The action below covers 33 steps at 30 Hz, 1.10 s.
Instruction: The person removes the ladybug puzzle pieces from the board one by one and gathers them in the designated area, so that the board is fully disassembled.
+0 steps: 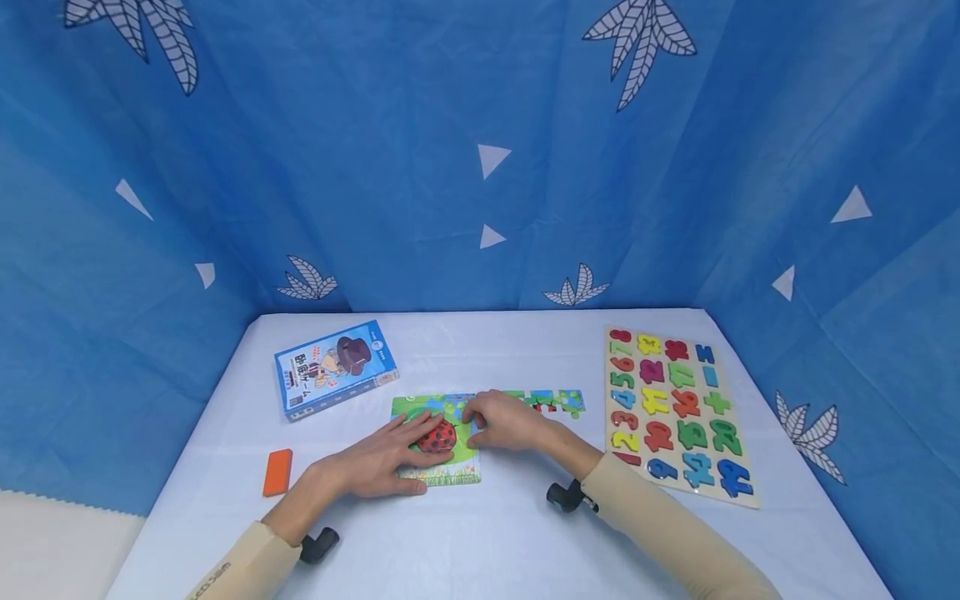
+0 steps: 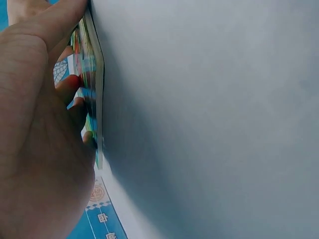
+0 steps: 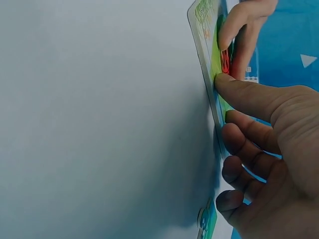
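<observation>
A jigsaw puzzle [image 1: 450, 479] with a red ladybug on a green ground lies flat at mid-table. My left hand [image 1: 382, 458] rests on its left part with fingers spread, covering some of the ladybug. At the puzzle's right side, my right hand [image 1: 506, 419] has bent fingers, with thumb and forefinger tips at the green surface in the right wrist view. I cannot tell whether they pinch a piece. The right hand hides the puzzle's upper right corner. Just beyond that hand lie several puzzle pieces [image 1: 572, 402], blue and green with bits of red.
Behind and left of the puzzle lies a blue game box [image 1: 337, 367] with a hatted figure. An orange block [image 1: 277, 472] sits left of my left forearm. On the right is a wooden number board [image 1: 675, 417] with colourful numerals. Blue curtains [image 1: 420, 167] surround the white table [image 1: 480, 550].
</observation>
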Each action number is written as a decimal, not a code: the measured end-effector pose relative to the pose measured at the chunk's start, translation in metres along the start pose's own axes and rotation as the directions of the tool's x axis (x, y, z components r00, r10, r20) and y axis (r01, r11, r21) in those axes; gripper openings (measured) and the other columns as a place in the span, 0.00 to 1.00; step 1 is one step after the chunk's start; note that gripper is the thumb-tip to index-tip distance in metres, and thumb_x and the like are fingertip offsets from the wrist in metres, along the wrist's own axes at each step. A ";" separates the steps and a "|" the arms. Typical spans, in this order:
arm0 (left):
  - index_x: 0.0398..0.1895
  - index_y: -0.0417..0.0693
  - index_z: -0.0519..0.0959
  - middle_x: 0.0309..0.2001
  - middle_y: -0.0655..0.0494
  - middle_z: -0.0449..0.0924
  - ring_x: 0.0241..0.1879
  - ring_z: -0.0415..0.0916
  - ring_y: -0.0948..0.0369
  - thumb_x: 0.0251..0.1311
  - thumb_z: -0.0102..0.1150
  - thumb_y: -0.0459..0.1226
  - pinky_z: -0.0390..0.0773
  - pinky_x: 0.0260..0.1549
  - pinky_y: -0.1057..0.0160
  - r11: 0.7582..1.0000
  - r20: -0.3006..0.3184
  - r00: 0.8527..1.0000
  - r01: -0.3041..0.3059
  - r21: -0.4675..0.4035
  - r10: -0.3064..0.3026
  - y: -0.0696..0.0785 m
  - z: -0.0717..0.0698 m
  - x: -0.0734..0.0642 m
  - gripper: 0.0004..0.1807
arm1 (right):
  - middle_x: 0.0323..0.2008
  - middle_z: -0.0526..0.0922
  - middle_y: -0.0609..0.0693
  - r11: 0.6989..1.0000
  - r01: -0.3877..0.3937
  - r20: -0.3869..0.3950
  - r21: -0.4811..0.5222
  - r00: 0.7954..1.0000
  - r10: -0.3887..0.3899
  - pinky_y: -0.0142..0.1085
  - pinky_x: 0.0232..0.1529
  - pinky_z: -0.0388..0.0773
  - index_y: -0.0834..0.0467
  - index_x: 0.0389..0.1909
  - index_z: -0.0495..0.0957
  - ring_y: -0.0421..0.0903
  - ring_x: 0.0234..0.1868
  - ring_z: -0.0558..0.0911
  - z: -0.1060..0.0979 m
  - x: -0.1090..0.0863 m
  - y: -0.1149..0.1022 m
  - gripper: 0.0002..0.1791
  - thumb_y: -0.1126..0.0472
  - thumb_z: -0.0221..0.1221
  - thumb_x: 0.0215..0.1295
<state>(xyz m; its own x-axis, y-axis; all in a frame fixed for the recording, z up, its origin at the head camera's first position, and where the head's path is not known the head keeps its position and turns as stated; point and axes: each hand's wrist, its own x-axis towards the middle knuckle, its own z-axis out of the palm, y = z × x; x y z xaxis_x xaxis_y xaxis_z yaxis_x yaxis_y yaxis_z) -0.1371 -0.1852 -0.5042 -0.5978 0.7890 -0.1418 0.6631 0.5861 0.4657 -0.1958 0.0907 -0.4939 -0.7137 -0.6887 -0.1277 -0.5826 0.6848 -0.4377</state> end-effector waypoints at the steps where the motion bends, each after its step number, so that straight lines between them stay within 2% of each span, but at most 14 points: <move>1: 0.74 0.74 0.65 0.82 0.52 0.41 0.81 0.36 0.50 0.68 0.57 0.56 0.42 0.75 0.37 1.000 0.000 1.000 0.001 0.000 -0.001 0.000 0.000 0.000 0.31 | 0.29 0.76 0.39 1.000 -0.004 0.003 0.006 1.000 0.004 0.31 0.36 0.71 0.50 0.47 0.83 0.37 0.32 0.71 0.000 0.000 0.000 0.19 0.49 0.73 0.58; 15: 0.74 0.76 0.64 0.82 0.54 0.41 0.81 0.36 0.49 0.68 0.57 0.57 0.41 0.75 0.37 1.000 -0.006 1.000 0.002 -0.013 -0.002 -0.003 0.003 0.000 0.32 | 0.30 0.78 0.42 0.998 -0.002 -0.005 0.055 1.000 0.002 0.30 0.35 0.72 0.53 0.47 0.82 0.38 0.32 0.72 0.001 -0.001 -0.002 0.19 0.51 0.73 0.57; 33: 0.74 0.75 0.66 0.82 0.54 0.41 0.81 0.35 0.49 0.67 0.57 0.57 0.39 0.75 0.37 0.998 -0.007 1.000 0.002 -0.065 -0.003 -0.005 0.002 -0.001 0.31 | 0.32 0.79 0.42 0.995 -0.032 -0.014 0.091 0.999 0.033 0.30 0.34 0.73 0.50 0.46 0.79 0.37 0.32 0.73 -0.001 -0.001 -0.004 0.16 0.53 0.72 0.59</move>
<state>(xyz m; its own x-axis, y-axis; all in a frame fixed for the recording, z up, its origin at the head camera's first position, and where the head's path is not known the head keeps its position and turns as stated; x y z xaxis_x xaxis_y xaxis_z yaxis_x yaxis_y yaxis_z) -0.1390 -0.1888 -0.5083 -0.6028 0.7861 -0.1371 0.6310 0.5747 0.5211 -0.1927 0.0886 -0.4912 -0.7380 -0.6622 -0.1297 -0.5217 0.6818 -0.5127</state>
